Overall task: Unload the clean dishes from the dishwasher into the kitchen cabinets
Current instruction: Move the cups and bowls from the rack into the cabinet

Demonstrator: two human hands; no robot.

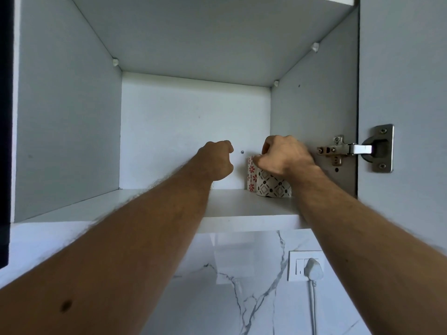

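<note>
Both my arms reach into an open white wall cabinet (72,131). On its lower shelf (232,204), at the back right, stand two mugs. One is white with a black diamond pattern (272,187). The other, with red flowers (251,176), is just behind it to the left. My right hand (283,155) sits on top of the black-patterned mug, fingers curled down over its rim. My left hand (216,160) hovers as a closed fist left of the mugs, with nothing visible in it.
The cabinet door (401,68) hangs open on the right on a metal hinge (350,149). An upper shelf (193,39) closes the compartment overhead. Below are a marble backsplash (242,298) and a wall socket with a white plug (313,269).
</note>
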